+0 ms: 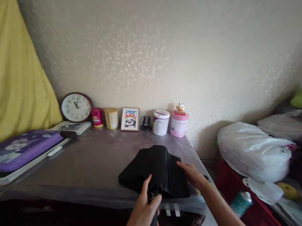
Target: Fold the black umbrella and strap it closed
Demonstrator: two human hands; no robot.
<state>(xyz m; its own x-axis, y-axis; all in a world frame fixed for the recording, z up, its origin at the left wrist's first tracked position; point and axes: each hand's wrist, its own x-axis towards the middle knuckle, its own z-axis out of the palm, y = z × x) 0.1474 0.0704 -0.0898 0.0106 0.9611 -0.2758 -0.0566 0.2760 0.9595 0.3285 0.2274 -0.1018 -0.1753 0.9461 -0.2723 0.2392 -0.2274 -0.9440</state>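
A black folding umbrella (157, 167) lies collapsed at the table's front edge, its canopy loose and spread in folds and its handle toward me. My left hand (149, 208) is wrapped round the black handle, the thumb near a round button at its top. At the canopy's right side, my right hand (193, 175) has its fingers closed on the fabric edge; some fingertips are hidden behind the cloth. A wrist strap hangs below the handle's end.
Along the wall on the table (90, 157) stand a clock (76, 107), a pink can (97, 117), a yellow tin (111, 118), a panda picture (130, 119) and two tubs. A purple case (20, 147) lies left. Bags (251, 148) and a spray can (241, 203) sit right.
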